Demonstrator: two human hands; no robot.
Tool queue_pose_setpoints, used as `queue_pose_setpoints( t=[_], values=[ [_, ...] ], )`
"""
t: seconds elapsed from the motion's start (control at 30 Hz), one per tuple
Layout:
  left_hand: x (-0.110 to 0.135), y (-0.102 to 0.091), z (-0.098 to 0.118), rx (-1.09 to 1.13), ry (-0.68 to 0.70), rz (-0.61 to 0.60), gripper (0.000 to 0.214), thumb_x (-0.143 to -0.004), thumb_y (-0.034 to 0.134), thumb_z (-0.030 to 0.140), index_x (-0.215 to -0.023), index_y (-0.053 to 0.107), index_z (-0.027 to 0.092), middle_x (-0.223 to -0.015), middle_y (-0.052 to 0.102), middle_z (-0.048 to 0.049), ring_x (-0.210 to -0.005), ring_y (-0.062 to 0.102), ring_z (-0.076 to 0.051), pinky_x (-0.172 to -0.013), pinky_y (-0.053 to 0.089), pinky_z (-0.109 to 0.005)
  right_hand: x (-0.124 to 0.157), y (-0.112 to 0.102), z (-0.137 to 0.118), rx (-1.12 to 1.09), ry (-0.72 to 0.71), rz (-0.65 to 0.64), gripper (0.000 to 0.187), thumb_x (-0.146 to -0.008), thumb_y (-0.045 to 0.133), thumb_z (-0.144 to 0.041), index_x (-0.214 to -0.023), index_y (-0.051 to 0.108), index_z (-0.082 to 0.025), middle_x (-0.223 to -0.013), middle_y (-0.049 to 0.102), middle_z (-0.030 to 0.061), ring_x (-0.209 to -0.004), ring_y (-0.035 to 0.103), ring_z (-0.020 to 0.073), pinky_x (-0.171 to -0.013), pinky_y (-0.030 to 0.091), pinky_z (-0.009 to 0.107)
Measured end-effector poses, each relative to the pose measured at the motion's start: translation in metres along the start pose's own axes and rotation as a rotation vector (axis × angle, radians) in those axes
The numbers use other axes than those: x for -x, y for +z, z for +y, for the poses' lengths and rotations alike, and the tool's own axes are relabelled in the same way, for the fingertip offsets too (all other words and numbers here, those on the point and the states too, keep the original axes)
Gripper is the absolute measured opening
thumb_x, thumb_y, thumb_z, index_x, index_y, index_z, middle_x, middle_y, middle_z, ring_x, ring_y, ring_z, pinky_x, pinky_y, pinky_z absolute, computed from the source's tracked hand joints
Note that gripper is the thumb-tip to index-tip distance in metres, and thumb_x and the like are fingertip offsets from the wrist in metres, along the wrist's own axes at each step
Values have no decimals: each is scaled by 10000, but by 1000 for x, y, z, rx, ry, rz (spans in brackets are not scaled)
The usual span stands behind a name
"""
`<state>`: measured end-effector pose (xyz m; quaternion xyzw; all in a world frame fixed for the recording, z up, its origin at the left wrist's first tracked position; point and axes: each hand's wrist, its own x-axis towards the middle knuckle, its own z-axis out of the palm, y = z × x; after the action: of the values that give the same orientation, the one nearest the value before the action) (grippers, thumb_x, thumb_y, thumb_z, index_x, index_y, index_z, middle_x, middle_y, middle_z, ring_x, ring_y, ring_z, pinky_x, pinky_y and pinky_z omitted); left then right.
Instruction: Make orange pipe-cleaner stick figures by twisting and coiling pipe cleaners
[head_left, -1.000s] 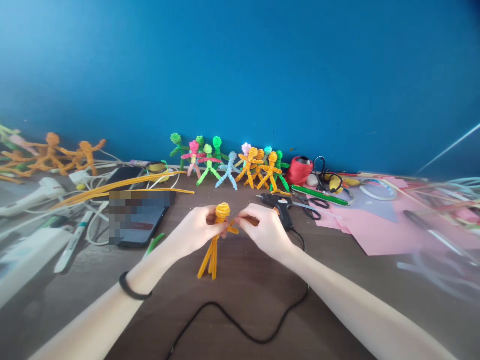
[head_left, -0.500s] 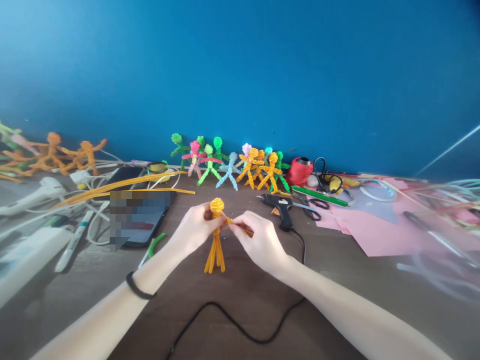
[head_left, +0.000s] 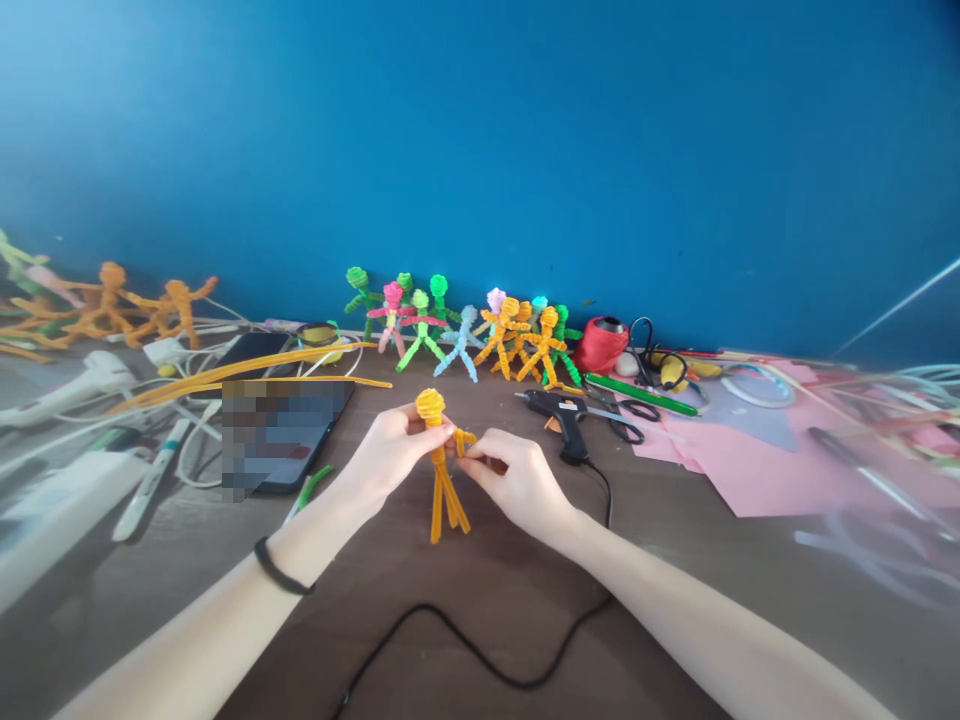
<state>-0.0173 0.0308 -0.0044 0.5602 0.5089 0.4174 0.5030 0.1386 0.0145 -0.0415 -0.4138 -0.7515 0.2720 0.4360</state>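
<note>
An orange pipe-cleaner figure [head_left: 441, 470] with a coiled round head and long dangling legs hangs above the brown table between my hands. My left hand [head_left: 390, 455] pinches it just below the head. My right hand [head_left: 514, 480] is closed on the short coiled arm that sticks out to the figure's right. Both hands sit close together at the centre of the view.
A row of finished pipe-cleaner figures [head_left: 457, 330] stands against the blue wall, with more orange ones [head_left: 142, 310] at far left. A black glue gun [head_left: 564, 415] lies beside my right hand, its cord [head_left: 480, 650] looping toward me. A phone [head_left: 281, 430], long orange pipe cleaners [head_left: 247, 368], scissors [head_left: 626, 425] and pink paper [head_left: 750, 460] lie around.
The figure's legs have swung from lower left to lower right. My right hand has shifted slightly down and left along the coiled arm. The left hand holds its grip.
</note>
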Motion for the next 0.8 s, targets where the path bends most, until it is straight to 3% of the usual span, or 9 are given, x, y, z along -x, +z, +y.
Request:
queue_pose_setpoints(
  t=[0.23,0.37,0.47,0.63,0.8],
  values=[
    [0,-4,-2,119,-10,-106,77,-682,618,225,-703,591,156,-629,619,19,-622,578,-110,-653,448,-236,-8,-4,6,-345,278,-90,112,-663,655,-271,-649,667,-160,-633,570,-4,-589,465,98,-555,337,233],
    [3,-5,2,167,-63,-207,82,-680,632,205,-701,583,142,-622,623,10,-593,586,-111,-644,465,-247,-12,-13,14,-530,430,-349,249,-661,652,-373,-679,675,-127,-555,550,-3,-486,366,60,-466,247,222],
    [6,-4,7,164,-117,-287,78,-687,628,198,-695,582,136,-585,620,8,-575,589,-110,-634,468,-243,-13,-20,20,-613,457,-504,262,-645,671,-369,-734,670,-122,-552,545,-6,-471,353,49,-448,210,213],
    [7,-4,9,114,-145,-353,67,-681,625,185,-685,583,133,-567,612,14,-548,586,-102,-620,460,-231,-16,-26,24,-589,426,-439,213,-624,686,-333,-665,639,-130,-570,553,-10,-509,439,63,-467,276,202],
    [5,-4,7,14,-127,-329,63,-675,612,194,-691,587,138,-580,606,10,-570,593,-124,-667,466,-273,-19,-25,21,-473,392,-301,208,-623,671,-332,-664,630,-133,-563,561,-15,-520,460,78,-508,342,216]
  ],
)
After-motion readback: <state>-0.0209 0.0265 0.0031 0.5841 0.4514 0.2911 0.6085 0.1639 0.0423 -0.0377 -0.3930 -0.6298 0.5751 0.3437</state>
